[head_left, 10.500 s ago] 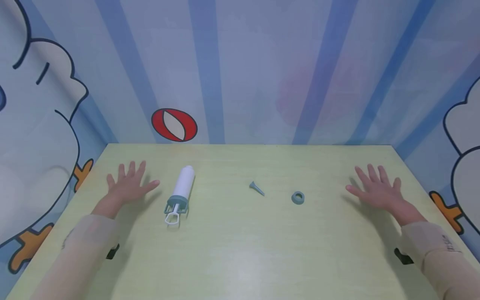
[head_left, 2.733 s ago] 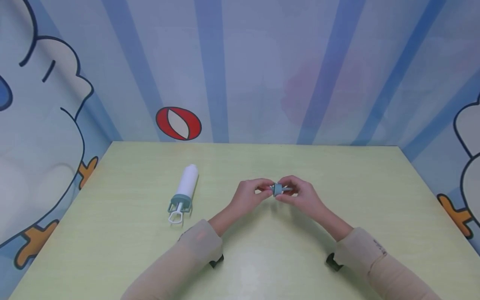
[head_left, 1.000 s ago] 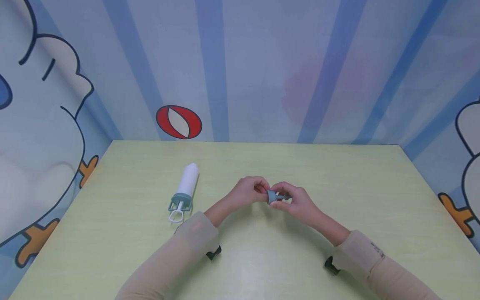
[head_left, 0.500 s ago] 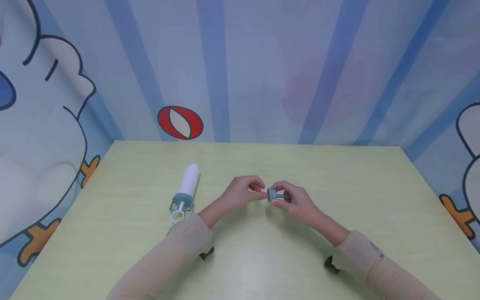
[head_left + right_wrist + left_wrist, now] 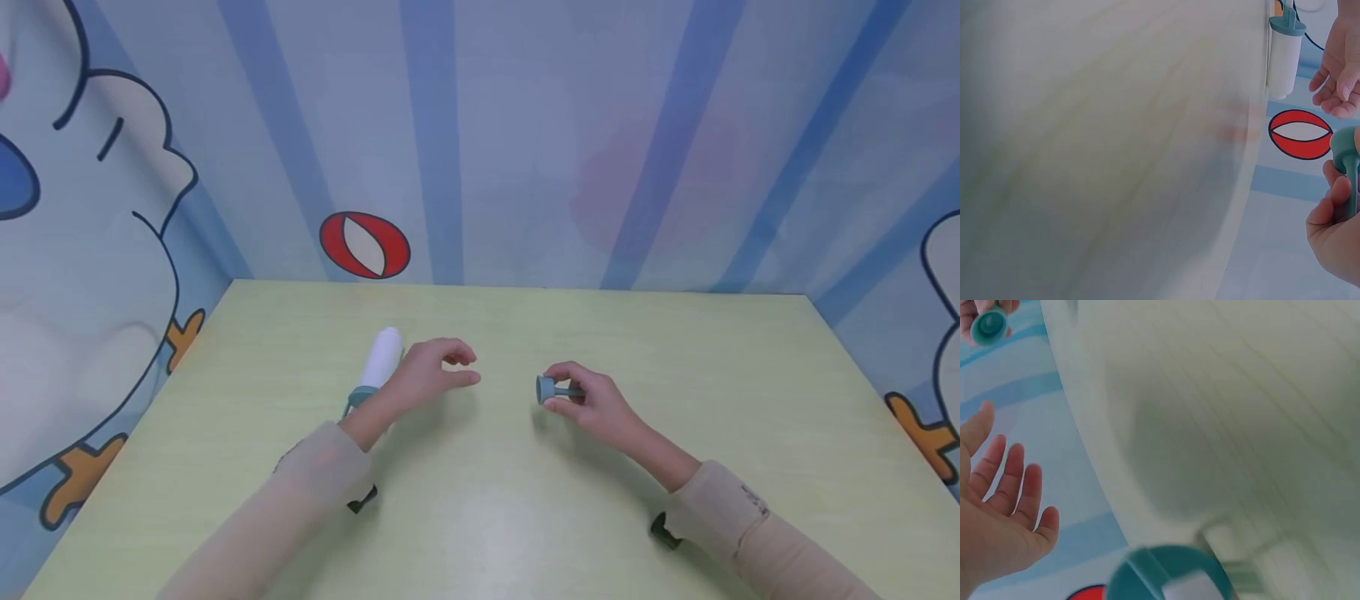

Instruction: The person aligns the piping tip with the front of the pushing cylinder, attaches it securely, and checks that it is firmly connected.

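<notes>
In the head view my right hand [image 5: 600, 406] pinches a teal nozzle [image 5: 562, 392] with a ring cap [image 5: 544, 389] fitted round its wide end. The nozzle's slim stem points back toward the palm. To the left, my left hand [image 5: 423, 375] holds nothing, its fingers loosely bent and thumb apart. Just beside and partly beneath it lies a piping syringe [image 5: 382, 357] with a white barrel and a teal end cap; the hand and wrist hide most of its handle. In the right wrist view the syringe [image 5: 1285, 62] shows with its teal end and plunger.
The pale wooden table [image 5: 480, 517] runs back to a striped blue backdrop [image 5: 517, 167] with a red oval print [image 5: 365, 245]. Printed side panels stand at left and right. A dark wrist camera [image 5: 664, 531] sits under the right sleeve.
The nozzle and ring, earlier apart on the table, are now together in my right hand. My left hand has let go of them and moved left toward the syringe.
</notes>
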`<move>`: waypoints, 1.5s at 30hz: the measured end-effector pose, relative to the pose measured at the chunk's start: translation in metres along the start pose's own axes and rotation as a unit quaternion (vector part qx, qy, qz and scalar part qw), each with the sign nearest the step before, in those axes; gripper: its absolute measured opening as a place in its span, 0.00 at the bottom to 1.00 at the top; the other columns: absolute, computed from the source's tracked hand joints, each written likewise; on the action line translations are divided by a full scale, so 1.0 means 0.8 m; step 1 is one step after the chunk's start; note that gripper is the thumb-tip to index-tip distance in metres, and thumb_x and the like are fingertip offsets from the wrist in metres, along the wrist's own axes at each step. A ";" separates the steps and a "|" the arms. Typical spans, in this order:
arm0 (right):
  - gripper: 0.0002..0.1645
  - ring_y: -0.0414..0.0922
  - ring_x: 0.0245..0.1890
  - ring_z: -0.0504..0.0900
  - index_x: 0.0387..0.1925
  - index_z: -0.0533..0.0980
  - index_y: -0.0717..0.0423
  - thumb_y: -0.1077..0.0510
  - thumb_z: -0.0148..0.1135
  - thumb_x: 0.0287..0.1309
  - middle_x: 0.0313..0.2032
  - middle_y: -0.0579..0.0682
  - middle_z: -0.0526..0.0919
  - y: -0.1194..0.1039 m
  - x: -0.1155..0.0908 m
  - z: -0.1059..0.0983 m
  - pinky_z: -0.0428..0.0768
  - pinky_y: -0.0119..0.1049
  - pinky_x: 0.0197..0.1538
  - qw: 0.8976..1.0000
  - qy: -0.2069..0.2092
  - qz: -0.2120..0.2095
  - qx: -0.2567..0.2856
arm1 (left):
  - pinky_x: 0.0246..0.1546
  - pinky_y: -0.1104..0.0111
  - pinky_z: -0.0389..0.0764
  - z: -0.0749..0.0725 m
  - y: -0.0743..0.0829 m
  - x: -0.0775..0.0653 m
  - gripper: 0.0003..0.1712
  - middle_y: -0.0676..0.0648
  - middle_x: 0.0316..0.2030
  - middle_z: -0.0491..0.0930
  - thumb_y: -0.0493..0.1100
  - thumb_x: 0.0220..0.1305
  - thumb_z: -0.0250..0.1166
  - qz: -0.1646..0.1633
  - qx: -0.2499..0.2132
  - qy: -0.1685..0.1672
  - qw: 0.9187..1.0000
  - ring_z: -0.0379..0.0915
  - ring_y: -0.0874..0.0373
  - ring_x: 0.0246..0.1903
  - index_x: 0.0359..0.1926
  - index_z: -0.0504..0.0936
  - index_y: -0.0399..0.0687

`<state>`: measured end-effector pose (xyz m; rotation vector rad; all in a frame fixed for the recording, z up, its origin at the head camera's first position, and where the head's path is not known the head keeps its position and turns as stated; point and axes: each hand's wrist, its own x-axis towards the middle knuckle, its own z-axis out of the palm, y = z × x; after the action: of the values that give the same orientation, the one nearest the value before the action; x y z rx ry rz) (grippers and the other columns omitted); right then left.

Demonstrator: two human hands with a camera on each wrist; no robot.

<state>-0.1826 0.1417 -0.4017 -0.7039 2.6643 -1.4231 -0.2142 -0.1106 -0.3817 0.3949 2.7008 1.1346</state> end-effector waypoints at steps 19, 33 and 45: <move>0.18 0.42 0.27 0.71 0.44 0.71 0.58 0.60 0.61 0.50 0.39 0.57 0.77 0.005 -0.001 -0.001 0.71 0.28 0.29 1.000 -0.001 0.012 0.012 | 0.53 0.41 0.58 -0.047 -0.068 -0.004 0.44 0.35 0.64 0.52 0.51 0.49 0.65 -0.068 0.194 0.060 0.977 0.48 0.39 0.63 0.65 0.55 0.48; 0.18 0.42 0.28 0.71 0.45 0.71 0.58 0.59 0.61 0.51 0.40 0.57 0.77 0.009 -0.001 -0.002 0.72 0.29 0.31 1.000 -0.002 0.011 0.010 | 0.54 0.47 0.64 -0.049 -0.084 -0.003 0.48 0.37 0.64 0.50 0.49 0.52 0.64 -0.149 0.137 0.028 0.979 0.53 0.42 0.59 0.67 0.46 0.47; 0.18 0.42 0.26 0.69 0.45 0.71 0.58 0.59 0.61 0.51 0.40 0.57 0.77 0.008 -0.002 -0.004 0.70 0.28 0.28 1.000 -0.003 0.022 0.003 | 0.54 0.48 0.64 -0.047 -0.083 -0.003 0.46 0.39 0.63 0.55 0.47 0.52 0.64 -0.155 0.126 0.040 0.979 0.55 0.44 0.58 0.67 0.49 0.47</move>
<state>-0.1846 0.1476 -0.4056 -0.6445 2.6522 -1.4148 -0.2337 -0.1811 -0.4030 -0.0439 2.8531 0.7415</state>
